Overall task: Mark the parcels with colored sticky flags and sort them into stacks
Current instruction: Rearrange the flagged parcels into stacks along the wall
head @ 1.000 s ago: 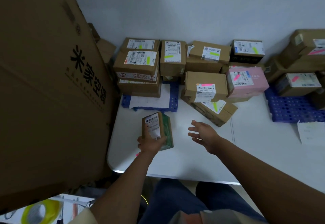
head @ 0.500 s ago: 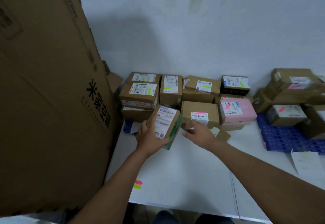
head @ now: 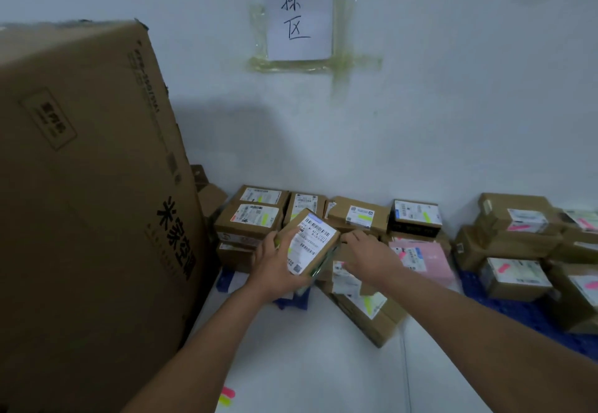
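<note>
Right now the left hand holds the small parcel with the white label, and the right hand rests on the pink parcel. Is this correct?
Not fully. In the head view the left hand does hold the small parcel, but the right hand rests on a brown box in the middle stack. The pink parcel lies beside it, untouched.

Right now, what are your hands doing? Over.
Left hand grips labelled parcel, lifted over the table. Right hand rests on brown box in yellow-flag stack. Nothing blocking. Over.
</note>
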